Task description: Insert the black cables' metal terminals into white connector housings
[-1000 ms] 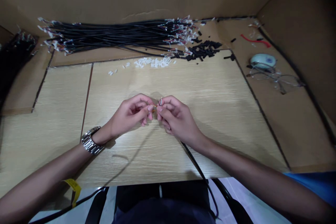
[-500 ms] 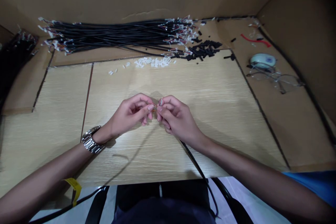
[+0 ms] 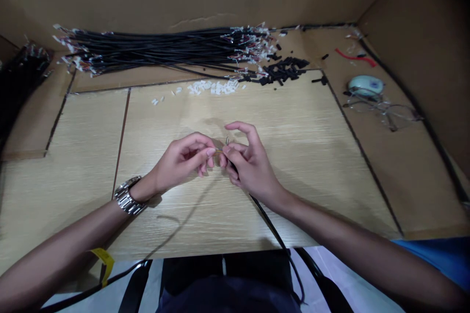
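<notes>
Both hands meet over the middle of the surface (image 3: 312,166). Left hand (image 3: 181,161) fingers pinched narrow on thin wire ends (image 3: 219,148) of a black cable (image 3: 273,227). Right hand (image 3: 247,164) thumb and middle finger grip the cable tip, index finger lifted. Cable runs off the near edge. Cable bundle (image 3: 157,51) along far edge, white connectors (image 3: 213,88) just in front of it, glasses (image 3: 389,110) near right edge.

Over the wooden table (image 3: 312,156), the left hand (image 3: 179,161) and right hand (image 3: 246,164) pinch the wire ends of a black cable (image 3: 273,227), with a cable bundle (image 3: 157,49), white connectors (image 3: 215,87) and glasses (image 3: 389,110) beyond.
</notes>
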The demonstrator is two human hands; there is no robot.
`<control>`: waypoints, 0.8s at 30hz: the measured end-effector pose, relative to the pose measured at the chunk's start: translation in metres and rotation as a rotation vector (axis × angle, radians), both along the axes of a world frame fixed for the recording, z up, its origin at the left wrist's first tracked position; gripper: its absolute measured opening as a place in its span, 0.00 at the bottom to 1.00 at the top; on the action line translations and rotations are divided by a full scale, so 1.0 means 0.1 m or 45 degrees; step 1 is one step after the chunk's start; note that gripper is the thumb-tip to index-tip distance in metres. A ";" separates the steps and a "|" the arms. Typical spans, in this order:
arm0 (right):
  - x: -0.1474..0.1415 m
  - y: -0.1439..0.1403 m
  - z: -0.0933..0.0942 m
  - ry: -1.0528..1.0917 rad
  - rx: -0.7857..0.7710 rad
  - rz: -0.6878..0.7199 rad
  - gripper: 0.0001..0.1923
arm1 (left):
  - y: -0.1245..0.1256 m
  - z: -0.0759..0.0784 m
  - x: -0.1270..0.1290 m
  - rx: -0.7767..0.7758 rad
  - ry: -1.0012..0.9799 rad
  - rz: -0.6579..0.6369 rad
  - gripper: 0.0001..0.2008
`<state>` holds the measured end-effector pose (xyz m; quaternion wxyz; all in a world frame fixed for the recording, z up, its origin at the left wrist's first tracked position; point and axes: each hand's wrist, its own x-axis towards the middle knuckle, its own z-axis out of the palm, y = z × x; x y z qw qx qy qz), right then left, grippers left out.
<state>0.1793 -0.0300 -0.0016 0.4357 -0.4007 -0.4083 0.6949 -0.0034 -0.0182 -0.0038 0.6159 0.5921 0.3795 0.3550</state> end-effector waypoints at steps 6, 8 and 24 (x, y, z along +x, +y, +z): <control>0.00 -0.02 -0.03 -0.262 0.232 -0.036 0.03 | 0.00 0.00 0.00 0.010 -0.014 0.029 0.05; 0.00 -0.02 -0.04 -0.320 0.254 -0.045 0.04 | 0.00 -0.01 0.00 0.009 -0.020 0.040 0.05; 0.03 -0.03 -0.03 -0.343 0.283 0.096 0.07 | 0.03 0.02 0.02 -0.078 -0.035 0.096 0.08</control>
